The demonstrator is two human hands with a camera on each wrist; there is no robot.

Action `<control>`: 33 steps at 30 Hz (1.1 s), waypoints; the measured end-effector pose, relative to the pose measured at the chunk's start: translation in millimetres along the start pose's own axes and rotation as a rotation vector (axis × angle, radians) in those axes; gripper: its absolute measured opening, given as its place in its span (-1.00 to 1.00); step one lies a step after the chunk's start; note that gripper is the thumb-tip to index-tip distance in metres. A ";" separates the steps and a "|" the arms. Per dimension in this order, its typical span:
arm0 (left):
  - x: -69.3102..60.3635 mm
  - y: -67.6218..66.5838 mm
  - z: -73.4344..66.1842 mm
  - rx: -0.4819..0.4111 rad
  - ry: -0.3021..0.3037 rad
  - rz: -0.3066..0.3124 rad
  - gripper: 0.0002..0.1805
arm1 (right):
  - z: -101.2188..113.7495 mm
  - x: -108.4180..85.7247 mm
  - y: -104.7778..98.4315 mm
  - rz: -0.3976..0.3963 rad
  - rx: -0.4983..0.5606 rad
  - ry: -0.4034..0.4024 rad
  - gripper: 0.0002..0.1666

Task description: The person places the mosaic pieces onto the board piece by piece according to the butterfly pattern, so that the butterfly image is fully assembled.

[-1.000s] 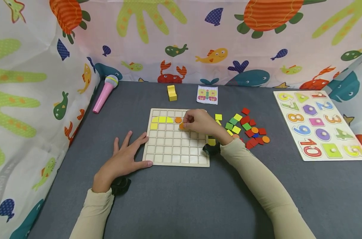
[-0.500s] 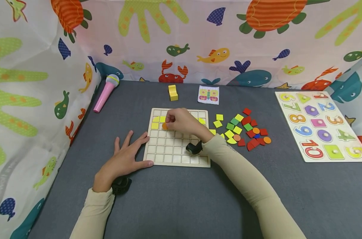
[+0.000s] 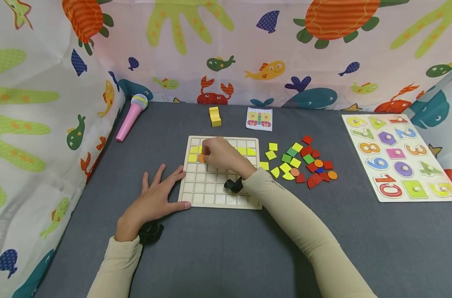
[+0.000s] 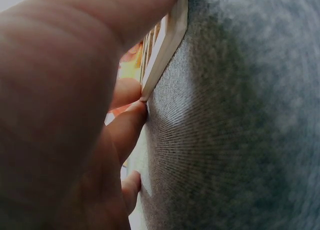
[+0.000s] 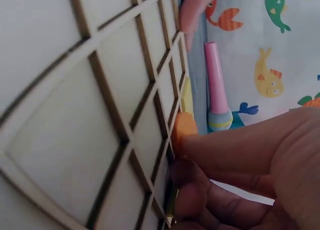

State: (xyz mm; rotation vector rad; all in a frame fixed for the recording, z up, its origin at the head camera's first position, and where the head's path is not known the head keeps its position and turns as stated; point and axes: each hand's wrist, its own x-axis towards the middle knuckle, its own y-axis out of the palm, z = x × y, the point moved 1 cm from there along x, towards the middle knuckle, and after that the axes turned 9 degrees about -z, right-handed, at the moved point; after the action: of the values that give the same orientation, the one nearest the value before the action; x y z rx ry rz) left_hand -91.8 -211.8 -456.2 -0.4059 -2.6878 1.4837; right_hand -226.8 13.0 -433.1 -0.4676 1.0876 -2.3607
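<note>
A wooden grid board (image 3: 211, 198) lies on the grey cloth. My right hand (image 3: 226, 155) is over its upper left part and pinches an orange round tile (image 3: 201, 158) at a cell in the second row. In the right wrist view the thumb lies against this orange tile (image 5: 186, 125), which is at the grid. Just left of it is a yellow square tile (image 3: 192, 157); more yellow tiles (image 3: 246, 151) fill cells in the row above, partly hidden by the hand. My left hand (image 3: 151, 203) has its fingers spread, with fingertips and thumb touching the board's left edge.
Loose red, green, yellow, orange and blue tiles (image 3: 304, 159) lie right of the board. Behind it are yellow blocks (image 3: 215, 117) and a pattern card (image 3: 259, 119). A pink toy microphone (image 3: 131, 118) is back left; a number puzzle (image 3: 399, 157) is at the right.
My right hand has moved left across the board with the orange round tile, down to the cell beside the second-row yellow tile. The left hand has stayed at the board's edge.
</note>
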 end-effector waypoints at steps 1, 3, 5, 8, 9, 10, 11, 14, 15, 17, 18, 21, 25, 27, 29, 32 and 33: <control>0.4 -0.2 -0.3 0.001 0.000 -0.001 0.10 | 1.2 -0.5 0.0 -0.003 -0.015 -0.007 -0.89; 1.1 -0.6 -0.9 0.002 0.002 0.000 0.10 | 3.0 -1.4 0.1 -0.008 -0.040 -0.017 -0.85; 1.7 -0.7 -1.3 0.002 0.005 0.001 0.10 | 4.3 -2.6 -0.2 -0.010 -0.057 -0.024 -0.83; 2.1 -0.2 -1.0 -0.002 0.007 0.005 0.11 | 4.1 -5.9 -2.6 -0.010 -0.051 -0.023 -0.85; 2.1 0.1 -0.8 -0.004 0.008 0.005 0.11 | 3.5 -7.4 -4.1 -0.011 -0.047 -0.024 -0.86; 2.2 0.3 -0.5 -0.006 0.009 0.006 0.11 | 2.2 -9.0 -5.9 -0.013 -0.038 -0.025 -0.87; 2.3 0.6 -0.3 -0.006 0.009 0.007 0.11 | 0.6 -10.9 -8.2 -0.018 -0.026 -0.022 -0.88; 2.9 1.1 -0.7 -0.005 0.014 0.008 0.11 | -6.6 -17.9 -17.8 -0.044 0.025 -0.001 -0.91; 3.1 1.1 -0.9 -0.005 0.015 0.008 0.11 | -9.7 -20.5 -21.5 -0.055 0.041 0.007 -0.92; 3.4 1.2 -1.1 -0.001 0.014 0.011 0.11 | -16.1 -25.6 -29.4 -0.075 0.073 0.027 -0.93; 3.4 1.2 -1.1 -0.001 0.012 0.012 0.12 | -19.3 -28.1 -33.2 -0.083 0.083 0.037 -0.92; 3.0 0.9 -0.7 -0.004 0.008 0.019 0.12 | -29.6 -35.7 -45.0 -0.103 0.089 0.054 -0.92; 1.0 -0.3 0.1 -0.008 0.008 0.012 0.11 | -42.2 -44.7 -60.6 -0.135 0.095 0.078 -0.93; -0.3 -0.8 0.8 0.001 0.008 0.005 0.11 | -47.9 -48.6 -67.8 -0.151 0.110 0.094 -0.92; -1.1 -1.1 1.2 0.008 0.009 0.000 0.11 | -54.3 -52.5 -74.2 -0.168 0.121 0.120 -0.90; -0.8 -1.1 0.9 0.013 0.012 0.000 0.11 | -64.5 -59.7 -82.8 -0.187 0.122 0.164 -0.86; -0.4 -1.1 0.8 0.011 0.013 0.001 0.11 | -68.3 -62.5 -85.4 -0.194 0.116 0.180 -0.84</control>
State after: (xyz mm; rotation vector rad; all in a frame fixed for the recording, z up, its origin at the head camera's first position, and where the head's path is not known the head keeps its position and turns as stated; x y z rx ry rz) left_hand -91.7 -213.1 -455.7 -0.4154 -2.6689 1.4902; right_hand -234.4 137.5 -415.6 -0.3360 1.0149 -2.6628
